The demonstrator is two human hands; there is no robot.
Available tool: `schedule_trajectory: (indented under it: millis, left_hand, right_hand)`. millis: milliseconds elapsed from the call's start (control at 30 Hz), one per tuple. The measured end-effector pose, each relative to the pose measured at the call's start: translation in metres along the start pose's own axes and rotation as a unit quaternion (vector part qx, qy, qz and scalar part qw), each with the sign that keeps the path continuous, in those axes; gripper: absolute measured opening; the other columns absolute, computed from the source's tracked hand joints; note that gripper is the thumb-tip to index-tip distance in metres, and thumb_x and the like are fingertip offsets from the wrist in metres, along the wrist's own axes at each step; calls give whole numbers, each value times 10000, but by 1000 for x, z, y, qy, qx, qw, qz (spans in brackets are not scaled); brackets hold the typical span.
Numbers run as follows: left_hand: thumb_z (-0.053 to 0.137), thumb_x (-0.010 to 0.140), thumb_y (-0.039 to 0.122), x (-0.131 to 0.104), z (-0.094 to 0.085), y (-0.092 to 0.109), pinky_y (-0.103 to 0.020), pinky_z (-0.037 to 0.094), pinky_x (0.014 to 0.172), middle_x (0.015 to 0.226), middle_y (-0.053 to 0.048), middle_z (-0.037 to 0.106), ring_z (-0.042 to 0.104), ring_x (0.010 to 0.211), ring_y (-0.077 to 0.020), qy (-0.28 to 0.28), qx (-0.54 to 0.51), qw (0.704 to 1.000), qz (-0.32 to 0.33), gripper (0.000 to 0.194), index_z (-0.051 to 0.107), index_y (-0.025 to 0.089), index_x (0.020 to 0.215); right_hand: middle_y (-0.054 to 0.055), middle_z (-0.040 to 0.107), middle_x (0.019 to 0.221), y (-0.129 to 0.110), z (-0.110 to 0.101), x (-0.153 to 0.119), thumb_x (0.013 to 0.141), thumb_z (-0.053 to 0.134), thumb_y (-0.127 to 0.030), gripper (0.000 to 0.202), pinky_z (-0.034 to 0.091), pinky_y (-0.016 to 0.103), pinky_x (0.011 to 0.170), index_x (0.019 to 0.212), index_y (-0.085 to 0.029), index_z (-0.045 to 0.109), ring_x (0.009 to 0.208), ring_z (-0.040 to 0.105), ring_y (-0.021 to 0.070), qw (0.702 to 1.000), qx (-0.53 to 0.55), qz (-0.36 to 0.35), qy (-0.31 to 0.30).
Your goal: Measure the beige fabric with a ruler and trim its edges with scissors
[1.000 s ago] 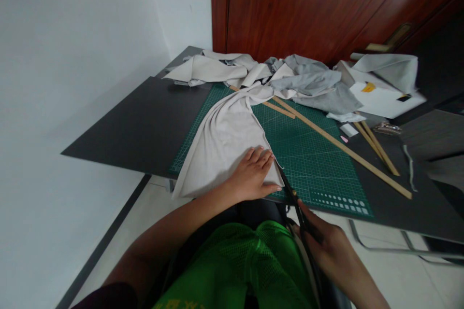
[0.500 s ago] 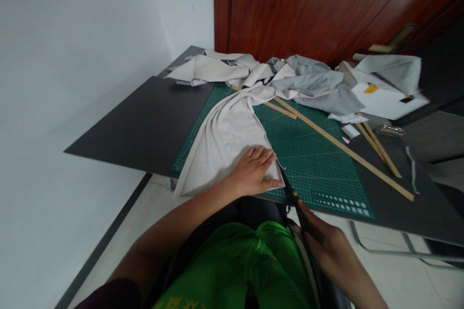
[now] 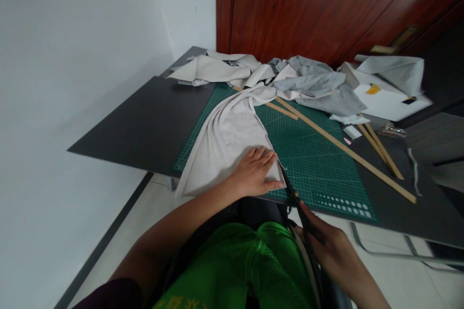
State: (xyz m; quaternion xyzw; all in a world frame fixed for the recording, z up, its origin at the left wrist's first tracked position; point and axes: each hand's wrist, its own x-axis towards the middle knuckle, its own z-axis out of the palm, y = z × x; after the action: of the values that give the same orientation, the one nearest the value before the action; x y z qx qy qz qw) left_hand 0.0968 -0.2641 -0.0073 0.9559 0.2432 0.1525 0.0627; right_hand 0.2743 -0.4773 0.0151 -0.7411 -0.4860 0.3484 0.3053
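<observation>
A pale beige piece of cloth (image 3: pixel 224 140) lies over a green cutting mat (image 3: pixel 308 154), its near edge at the table's front. My left hand (image 3: pixel 255 171) rests flat on the cloth's right near corner, fingers extended and thumb out to the side. My right hand (image 3: pixel 322 241) is closed around the handles of black scissors (image 3: pixel 293 194). The blades lie along the cloth's right edge, just beside my left hand; their tips are partly hidden by cloth and fingers. A thin loose thread or strip curls off that edge.
Crumpled grey and beige fabric (image 3: pixel 311 82) is heaped along the back of the table. Wooden rulers (image 3: pixel 348 149) lie across the mat and to its right. At the back right stands a white box (image 3: pixel 395 101) with cloth on it. A wall borders the left.
The camera view has shifted very slightly. Both hands, the scissors and the cloth keep nearly the same positions.
</observation>
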Motion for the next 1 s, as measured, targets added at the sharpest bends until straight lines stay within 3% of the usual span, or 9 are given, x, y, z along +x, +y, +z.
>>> schedule_trajectory:
  millis: [233,300,367,433,533,633,700,867,1000]
  left_hand:
    - [423,990,817,0,6,-2,-479,250,1275,1623,-149,497,382,1515,-348,9,-1,1000,3,927,463,92,1567]
    - [420,990,818,0,6,-3,-479,247,1278,1629,-145,492,380,1518,-346,12,-2,1000,5,923,461,101,1569]
    - [421,991,817,0,6,-3,-477,240,1281,1631,-144,490,376,1524,-344,12,-3,1000,5,915,462,107,1568]
    - [433,985,820,0,6,-2,-470,234,1283,1629,-145,492,375,1527,-344,11,-4,1000,3,920,465,106,1565]
    - [447,976,826,-1,5,-2,-463,233,1281,1624,-145,500,387,1522,-345,14,-3,1000,2,928,464,110,1566]
    - [450,973,828,-1,5,-1,-466,240,1276,1619,-148,507,396,1515,-343,16,-3,1000,1,935,460,107,1569]
    - [454,968,832,-1,5,-1,-466,239,1277,1621,-148,506,393,1518,-342,13,-4,1000,0,944,458,104,1569]
    - [456,957,846,0,6,-2,-461,212,1292,1649,-147,478,371,1541,-338,10,-4,1000,-5,969,443,105,1581]
    - [461,938,870,-1,8,-2,-449,188,1303,1660,-158,463,355,1554,-339,6,1,1000,-10,1022,434,78,1584]
  right_hand:
    - [164,673,1454,-1,-2,0,869,676,-561,755,442,557,1187,1470,-106,654,1364,641,402,1000,31,-2,3]
    - [176,717,1409,1,-1,0,851,712,-558,749,487,545,1157,1451,-111,673,1309,685,400,999,41,0,14]
    - [172,792,1296,5,1,0,844,744,-568,752,602,501,1031,1451,-129,677,1158,765,375,998,63,16,20]
    - [129,853,1069,9,4,-1,846,765,-590,772,680,411,803,1476,-155,661,930,809,320,994,100,45,21]
    - [18,761,693,14,6,-4,844,790,-614,806,632,307,564,1503,-176,638,609,725,221,988,135,72,22]
    - [-24,673,594,16,4,-5,844,796,-621,813,559,264,469,1504,-174,639,475,605,162,988,133,68,27]
    - [-4,710,642,16,2,-4,850,794,-614,798,562,262,488,1494,-167,648,512,627,167,990,129,59,27]
    - [85,854,1000,11,-4,2,850,806,-554,736,657,338,743,1465,-175,670,820,786,257,993,110,41,18]
    - [150,777,1334,6,-5,9,834,805,-511,698,587,493,1047,1431,-165,695,1187,754,368,997,71,10,30]
